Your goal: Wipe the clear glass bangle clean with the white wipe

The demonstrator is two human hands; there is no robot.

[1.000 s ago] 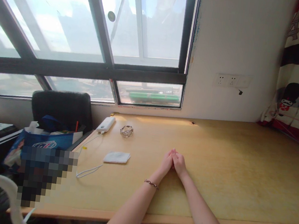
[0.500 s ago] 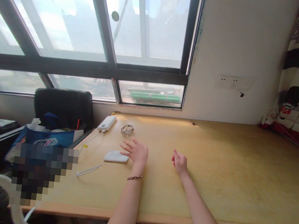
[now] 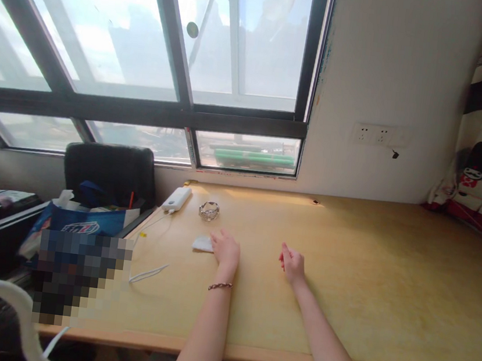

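Note:
My left hand (image 3: 226, 249), with a dark braided bracelet (image 3: 220, 286) on its wrist, is closed on the right end of a flat white piece that looks like folded cloth (image 3: 203, 244). The hand covers part of this cloth. To its right, my right hand (image 3: 293, 264) rests on the table as a loose fist with the thumb on top. Its fingers are curled, red shows at their tips, and whatever may be inside is hidden. A silvery openwork ring-shaped bangle (image 3: 209, 211) stands on the table beyond my left hand.
On the wooden table (image 3: 377, 291), a white power bank (image 3: 176, 199) lies at the far left, a white cable (image 3: 148, 274) nearer. Left of the table are a blue bag (image 3: 87, 219), a black chair (image 3: 108, 173) and a curved white tube (image 3: 12, 292). Wall sockets (image 3: 373, 135) sit behind.
My left hand's spread fingers have drawn together on the white cloth. The cloth has shifted to the right across the table. My right hand has kept its place and shape.

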